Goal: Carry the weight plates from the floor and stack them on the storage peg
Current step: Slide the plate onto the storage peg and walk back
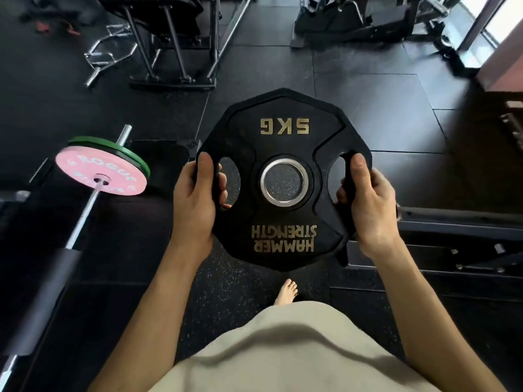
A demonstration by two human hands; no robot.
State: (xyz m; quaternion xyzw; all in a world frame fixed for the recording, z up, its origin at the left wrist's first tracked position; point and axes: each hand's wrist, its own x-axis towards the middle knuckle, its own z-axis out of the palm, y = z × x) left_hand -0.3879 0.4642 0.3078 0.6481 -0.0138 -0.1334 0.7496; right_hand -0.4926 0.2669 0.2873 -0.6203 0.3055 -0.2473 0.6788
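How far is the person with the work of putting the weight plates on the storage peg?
Done: the black 5 kg Hammer Strength plate is off the floor. In hand: the left hand and right hand grip its side handle holes. Left: placing it on the storage peg, which is not in view. No other loose plate shows on the floor.

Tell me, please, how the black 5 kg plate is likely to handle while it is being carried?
The black plate is probably rigid and dense for its size, given the 5KG marking. Its cut-out grips, held by the left hand and right hand, likely prevent slipping. Its many-sided rim should resist rolling.
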